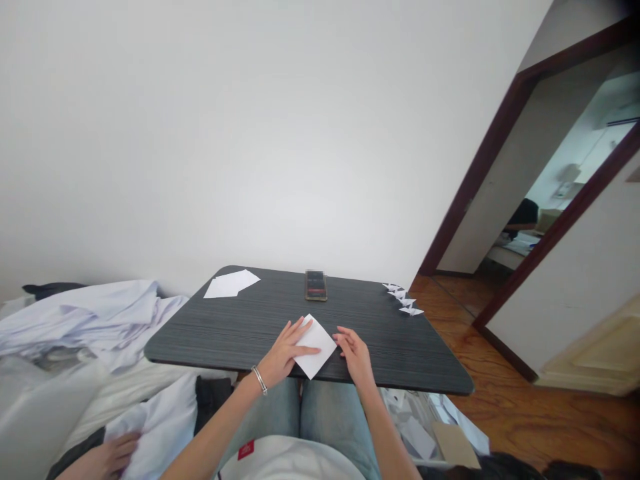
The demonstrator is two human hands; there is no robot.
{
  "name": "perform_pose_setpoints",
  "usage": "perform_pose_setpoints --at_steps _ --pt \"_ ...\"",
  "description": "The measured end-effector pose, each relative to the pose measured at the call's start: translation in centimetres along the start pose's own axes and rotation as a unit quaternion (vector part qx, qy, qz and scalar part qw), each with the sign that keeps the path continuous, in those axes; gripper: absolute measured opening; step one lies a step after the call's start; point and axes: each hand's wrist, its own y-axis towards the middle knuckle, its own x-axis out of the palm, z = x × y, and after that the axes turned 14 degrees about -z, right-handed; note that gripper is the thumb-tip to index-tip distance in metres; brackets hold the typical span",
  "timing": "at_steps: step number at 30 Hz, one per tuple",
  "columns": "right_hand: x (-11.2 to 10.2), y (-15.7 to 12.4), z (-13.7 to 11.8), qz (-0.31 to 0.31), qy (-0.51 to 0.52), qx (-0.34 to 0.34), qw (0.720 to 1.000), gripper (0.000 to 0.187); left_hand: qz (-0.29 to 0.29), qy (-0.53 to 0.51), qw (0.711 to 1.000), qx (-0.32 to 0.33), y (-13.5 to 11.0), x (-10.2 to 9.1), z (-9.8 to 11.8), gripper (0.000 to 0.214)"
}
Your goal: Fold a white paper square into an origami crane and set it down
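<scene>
A white square of paper (320,335) lies on the dark table (225,340) near its front edge, with one corner toward me. My left hand (286,352) rests flat across the paper's left side, its fingers spread and the thumb reaching toward the middle. Close by the right corner is my right hand (356,355), fingers apart and slightly bent, with nothing visible between them. Whether its fingertips touch the paper's corner I cannot tell.
Toward the back stands a phone (316,285). Loose white sheets (233,284) lie at the back left, and several small folded paper cranes (411,311) line the right edge. A wall rises behind the table. Another person's hand (120,455) rests at the lower left.
</scene>
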Motion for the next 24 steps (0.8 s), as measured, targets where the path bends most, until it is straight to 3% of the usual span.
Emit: perform_pose_setpoints --at_steps 6,9,12,15,17,20,24 --pt "-0.2 -0.3 -0.9 -0.110 0.038 -0.029 0.993 0.045 -0.032 0.017 0.999 0.034 0.0 -0.4 0.8 0.064" --pt "-0.5 -0.7 -1.1 -0.110 0.059 -0.036 0.992 0.050 -0.025 -0.007 0.999 0.028 -0.1 -0.4 0.9 0.061" --pt "-0.5 -0.9 -1.2 -0.072 0.086 -0.047 0.993 0.046 0.042 -0.092 0.995 -0.006 -0.2 -0.3 0.3 0.051" --pt "-0.3 -0.9 -0.9 -0.022 0.105 -0.054 0.993 0.045 0.138 -0.235 0.960 -0.061 -0.2 -0.1 -0.7 0.037" --pt "-0.1 -0.8 -0.7 0.005 0.107 -0.057 0.993 0.047 0.176 -0.349 0.914 -0.107 -0.1 0.1 -1.4 0.035" --pt "0.1 -0.7 -0.3 0.028 0.105 -0.064 0.992 0.046 0.162 -0.460 0.858 -0.160 0.2 0.4 -2.1 0.040" --pt "0.0 -0.9 -0.4 0.033 0.111 -0.072 0.991 0.043 0.113 -0.496 0.845 -0.163 0.7 0.6 -2.1 0.041"
